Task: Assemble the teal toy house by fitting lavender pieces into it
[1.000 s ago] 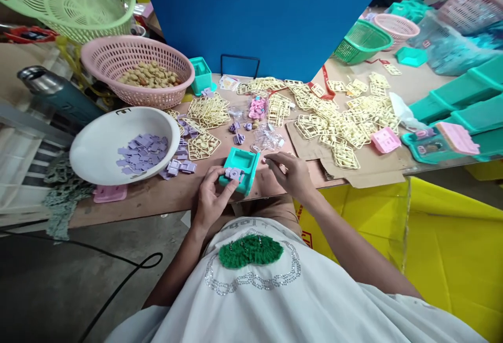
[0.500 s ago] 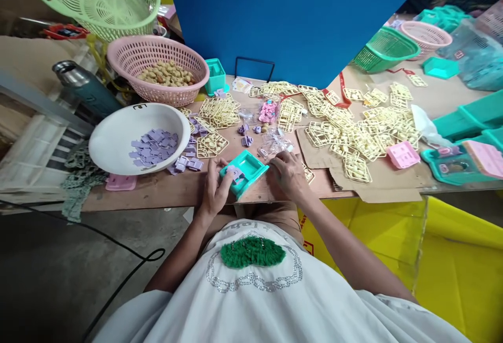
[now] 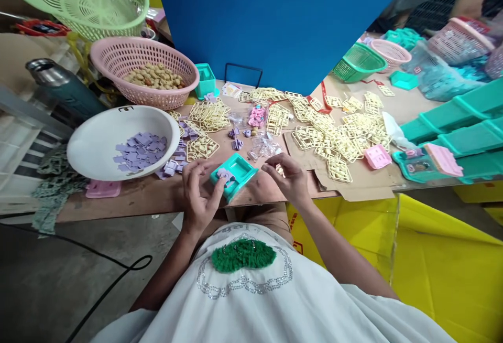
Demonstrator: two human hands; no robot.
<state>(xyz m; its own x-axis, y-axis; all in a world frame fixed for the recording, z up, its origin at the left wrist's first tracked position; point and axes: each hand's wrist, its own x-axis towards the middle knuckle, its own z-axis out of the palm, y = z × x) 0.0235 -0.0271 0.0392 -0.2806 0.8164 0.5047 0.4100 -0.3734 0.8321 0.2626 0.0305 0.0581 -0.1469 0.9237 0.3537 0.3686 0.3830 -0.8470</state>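
A small teal plastic tray (image 3: 234, 173) is held at the table's near edge by the left hand (image 3: 198, 196), thumb pressed on its lilac insert (image 3: 225, 175). It looks light, rigid and smooth, best gripped by its rim. The right hand (image 3: 288, 175) pinches something tiny just beside it. Behind lie brittle cream sprues (image 3: 338, 136).

Small teal plastic tray (image 3: 238, 171) carrying a lilac plastic piece (image 3: 225, 174). Round white bowl (image 3: 98, 146) of lilac plastic pieces (image 3: 141, 150). Pink lattice basket (image 3: 118, 62) of tan bits (image 3: 153, 75). Pale yellow plastic frames (image 3: 346, 141) on brown bench (image 3: 149, 196). Blue panel (image 3: 283, 18) behind.
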